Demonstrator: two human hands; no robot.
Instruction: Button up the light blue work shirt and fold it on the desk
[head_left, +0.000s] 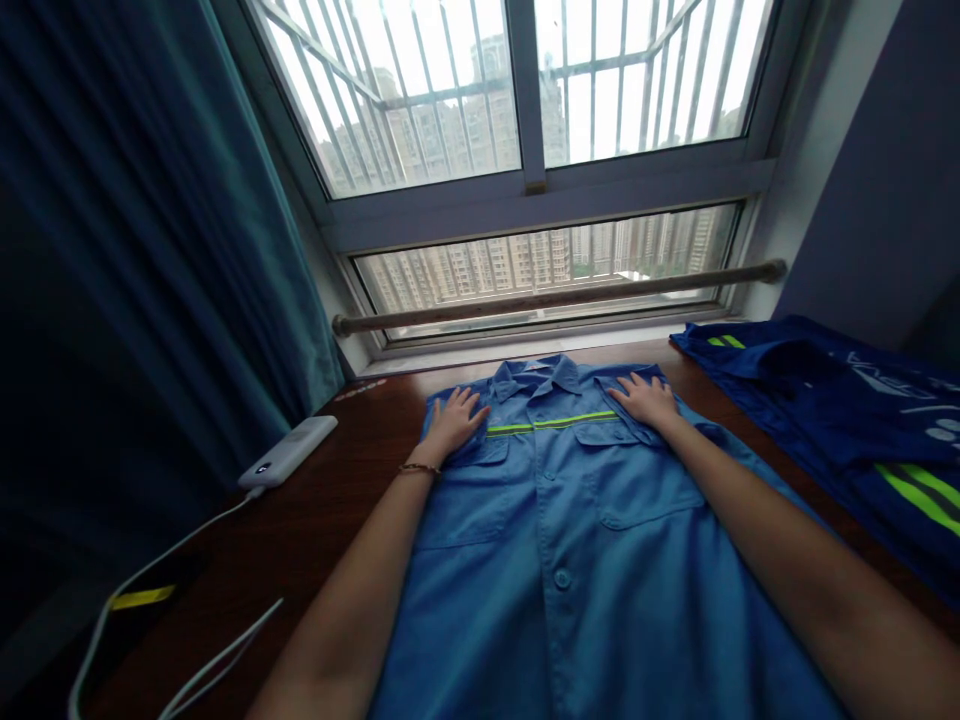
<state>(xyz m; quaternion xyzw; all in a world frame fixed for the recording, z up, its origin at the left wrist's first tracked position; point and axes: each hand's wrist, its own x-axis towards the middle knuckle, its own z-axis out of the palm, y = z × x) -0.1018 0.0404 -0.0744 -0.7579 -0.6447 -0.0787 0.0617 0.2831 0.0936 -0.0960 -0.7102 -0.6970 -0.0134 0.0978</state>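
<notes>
Shirt (570, 540): flat on the table (337, 500), front up, buttoned, not yet folded.
Left hand (456, 422): open, palm pressed on one shoulder, gripping nothing.
Right hand (646, 402): the same on the other shoulder.
Collar (536, 378): lying neat, far end.

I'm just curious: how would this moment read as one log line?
left hand: flat on blue shirt shoulder | right hand: flat on other shoulder | shirt: spread, buttoned | beside: power bank, darker garment
</notes>
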